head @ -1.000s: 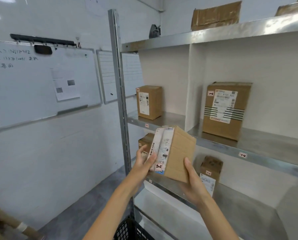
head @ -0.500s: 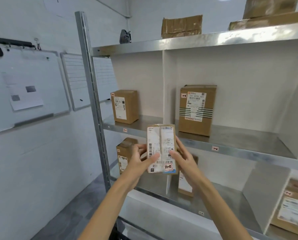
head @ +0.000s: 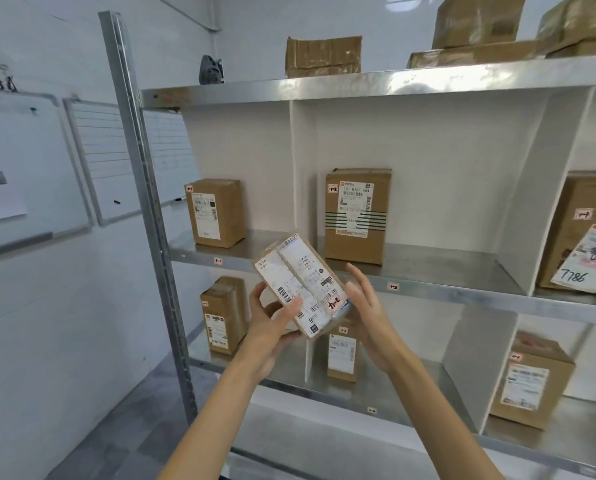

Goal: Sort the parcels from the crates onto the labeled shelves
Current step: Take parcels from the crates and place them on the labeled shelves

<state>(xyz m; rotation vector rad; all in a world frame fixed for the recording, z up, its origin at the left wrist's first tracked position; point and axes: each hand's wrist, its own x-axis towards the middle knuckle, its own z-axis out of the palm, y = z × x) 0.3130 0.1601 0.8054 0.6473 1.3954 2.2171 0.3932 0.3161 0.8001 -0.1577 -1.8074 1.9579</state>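
A small brown parcel (head: 300, 282) with white shipping labels and a red "1-2" sticker is held tilted in front of the metal shelving. My left hand (head: 272, 327) grips its lower left side, with the thumb across the label and the fingers behind. My right hand (head: 365, 306) lies against its right side with the fingers straight and spread. Just behind, the middle shelf (head: 462, 292) carries a "1-2" tag (head: 392, 286) on its front edge. A taller labeled box (head: 357, 216) stands in that compartment.
Another box (head: 217, 216) stands in the left compartment and a large one (head: 583, 233) in the right. The lower shelf holds three boxes (head: 222, 315) (head: 341, 355) (head: 528, 379). Cartons (head: 324, 57) sit on top. A steel upright (head: 144, 188) and whiteboards (head: 19, 168) are at the left.
The view has swung right along the shelving. The parcel has tilted so its top leans left, and my right hand has eased from gripping it to lying flat against its side.
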